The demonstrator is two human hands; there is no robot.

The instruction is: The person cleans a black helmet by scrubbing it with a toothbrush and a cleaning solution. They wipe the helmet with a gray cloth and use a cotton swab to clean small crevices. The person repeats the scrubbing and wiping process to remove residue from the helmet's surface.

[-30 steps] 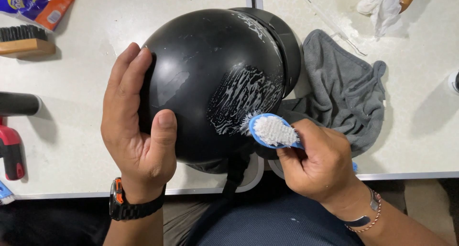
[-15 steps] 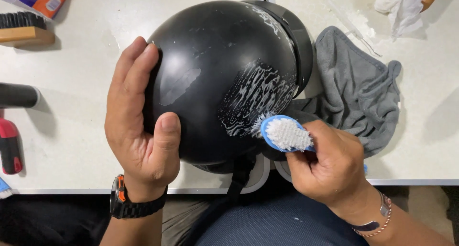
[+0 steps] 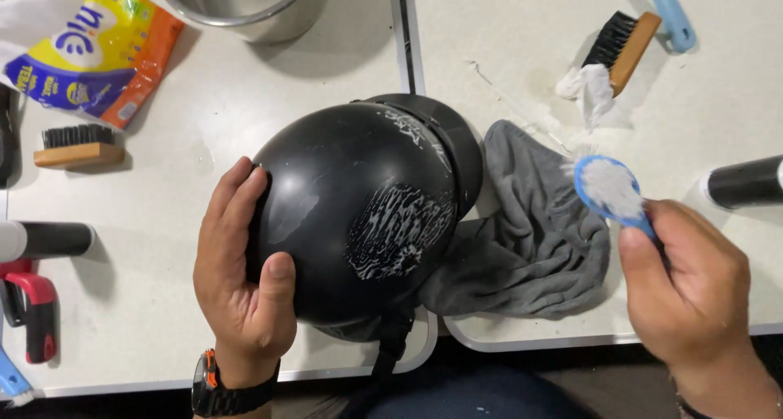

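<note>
A black helmet [image 3: 359, 199] rests on the white table [image 3: 204, 142], with a patch of white foam streaks on its shell. My left hand [image 3: 245, 280] grips the helmet's left side, thumb on the shell. My right hand [image 3: 693, 288] is off to the right, away from the helmet, and holds a small blue brush [image 3: 610, 189] with white soapy bristles facing up. A grey cloth [image 3: 530, 231] lies between the helmet and the brush.
A metal pot [image 3: 245, 7] and a colourful detergent bag [image 3: 90, 48] sit at the back left. Wooden brushes lie at left [image 3: 77, 146] and back right [image 3: 624, 44]. Black cylinders sit at both sides [image 3: 49, 240] [image 3: 746, 183]. A red tool [image 3: 33, 313] is near the left edge.
My right hand has lifted the blue brush off the helmet's foamy patch and moved it right, over the table. The view has tilted up, showing more of the table's far side.
</note>
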